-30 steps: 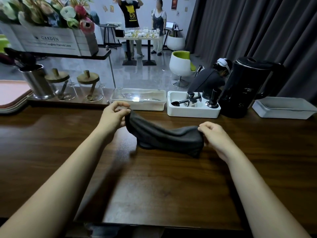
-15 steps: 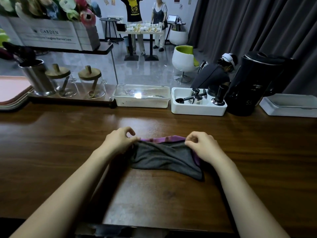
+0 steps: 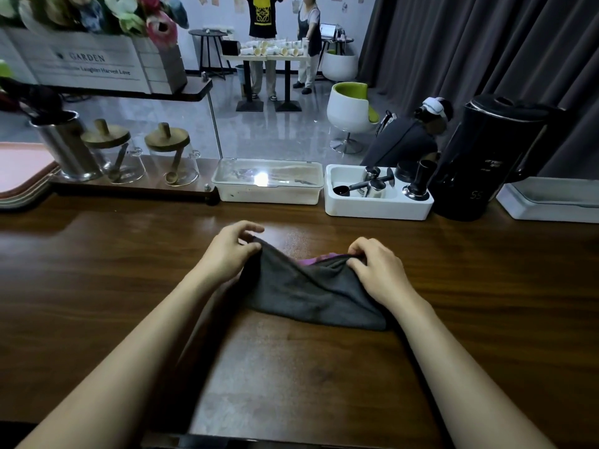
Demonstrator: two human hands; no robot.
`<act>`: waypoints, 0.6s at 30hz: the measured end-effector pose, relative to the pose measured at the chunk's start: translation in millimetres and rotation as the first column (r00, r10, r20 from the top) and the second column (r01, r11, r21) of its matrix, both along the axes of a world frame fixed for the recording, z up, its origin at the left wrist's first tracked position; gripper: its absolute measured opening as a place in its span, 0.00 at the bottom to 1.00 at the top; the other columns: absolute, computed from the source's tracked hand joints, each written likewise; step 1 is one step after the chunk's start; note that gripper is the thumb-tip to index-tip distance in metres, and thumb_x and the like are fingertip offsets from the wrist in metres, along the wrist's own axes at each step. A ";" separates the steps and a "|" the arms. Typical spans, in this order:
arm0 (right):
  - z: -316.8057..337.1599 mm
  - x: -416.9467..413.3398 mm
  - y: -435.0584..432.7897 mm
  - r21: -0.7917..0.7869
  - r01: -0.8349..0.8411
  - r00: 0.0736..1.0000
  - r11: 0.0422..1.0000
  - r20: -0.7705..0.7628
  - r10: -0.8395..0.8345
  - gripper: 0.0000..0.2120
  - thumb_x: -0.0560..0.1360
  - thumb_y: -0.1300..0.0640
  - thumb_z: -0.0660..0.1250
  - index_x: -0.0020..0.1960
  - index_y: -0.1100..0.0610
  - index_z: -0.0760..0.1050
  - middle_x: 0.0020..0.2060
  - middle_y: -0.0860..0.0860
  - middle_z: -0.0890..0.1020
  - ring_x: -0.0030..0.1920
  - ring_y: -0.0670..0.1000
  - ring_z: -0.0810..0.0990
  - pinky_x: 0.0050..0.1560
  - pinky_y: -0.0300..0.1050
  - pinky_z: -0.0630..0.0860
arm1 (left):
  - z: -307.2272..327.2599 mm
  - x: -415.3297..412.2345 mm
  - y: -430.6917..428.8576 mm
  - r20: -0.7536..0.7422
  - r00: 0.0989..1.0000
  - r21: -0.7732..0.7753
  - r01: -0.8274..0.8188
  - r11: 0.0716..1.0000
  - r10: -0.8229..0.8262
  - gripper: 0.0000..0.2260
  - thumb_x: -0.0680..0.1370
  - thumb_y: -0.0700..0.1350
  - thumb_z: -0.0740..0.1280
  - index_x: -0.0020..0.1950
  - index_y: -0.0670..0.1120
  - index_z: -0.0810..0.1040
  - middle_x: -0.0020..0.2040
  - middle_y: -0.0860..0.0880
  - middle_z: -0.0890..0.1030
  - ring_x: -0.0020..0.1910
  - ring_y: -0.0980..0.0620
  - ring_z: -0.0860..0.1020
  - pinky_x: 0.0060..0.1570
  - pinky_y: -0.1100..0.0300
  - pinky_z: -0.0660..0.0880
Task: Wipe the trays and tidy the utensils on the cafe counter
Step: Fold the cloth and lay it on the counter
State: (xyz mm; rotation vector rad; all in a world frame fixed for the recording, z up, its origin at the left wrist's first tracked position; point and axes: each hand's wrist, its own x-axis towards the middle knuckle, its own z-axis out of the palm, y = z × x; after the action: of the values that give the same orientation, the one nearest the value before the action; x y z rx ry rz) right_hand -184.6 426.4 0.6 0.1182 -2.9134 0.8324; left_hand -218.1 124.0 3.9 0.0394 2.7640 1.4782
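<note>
At the centre of the frame, your left hand (image 3: pixel 231 251) pinches the upper left corner of the grey cloth (image 3: pixel 308 293) between thumb and fingertips, its other fingers loosely spread. Your right hand (image 3: pixel 377 270) curls its fingers over the cloth's upper right edge, where a purple underside shows. Most of the cloth lies on the dark wooden counter (image 3: pixel 129 286) between your forearms. You look to be folding it into shape before any wiping, so the trays are not yet touched. Next you would need to bring the edges together into a pad one hand can hold, then reach for the white utensil tray (image 3: pixel 379 210) or the clear lidded tray (image 3: pixel 269 196) at the counter's far edge, upper middle. A second ago the cloth hung stretched in the air; now it has come down onto the counter and your hands are closer together.
</note>
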 end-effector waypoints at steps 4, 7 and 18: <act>23.3 -17.9 7.6 -0.098 0.101 0.972 0.990 -0.204 -0.120 0.04 0.77 0.56 0.69 0.52 0.53 0.77 0.48 0.51 0.83 0.52 0.58 0.78 0.47 0.46 0.66 | 23.6 -3.0 -0.4 -0.118 0.993 0.155 -0.011 0.988 0.030 0.16 0.80 0.34 0.67 0.65 0.48 0.80 0.55 0.50 0.81 0.50 0.55 0.79 0.55 0.58 0.77; 56.2 -28.6 15.7 -0.191 0.125 0.940 0.974 -0.290 -0.178 0.04 0.77 0.56 0.69 0.51 0.52 0.76 0.45 0.50 0.83 0.50 0.58 0.81 0.49 0.49 0.72 | 50.2 -9.0 -1.9 -0.225 0.974 0.154 0.000 0.988 0.035 0.17 0.80 0.33 0.66 0.68 0.45 0.79 0.54 0.51 0.81 0.48 0.65 0.78 0.52 0.68 0.74; 135.9 -13.1 25.2 -0.298 -0.094 0.912 0.950 -0.408 -0.038 0.06 0.74 0.55 0.73 0.46 0.48 0.76 0.40 0.45 0.82 0.44 0.49 0.81 0.50 0.52 0.80 | 138.6 9.5 10.1 -0.171 0.985 0.405 0.105 0.908 -0.037 0.09 0.80 0.32 0.62 0.46 0.45 0.74 0.39 0.49 0.76 0.31 0.55 0.72 0.28 0.65 0.67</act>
State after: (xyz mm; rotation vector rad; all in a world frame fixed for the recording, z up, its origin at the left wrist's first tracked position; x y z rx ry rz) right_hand -197.8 451.6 136.5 0.2720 -2.3637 1.1082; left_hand -208.7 134.1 142.5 0.2688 2.4670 2.0934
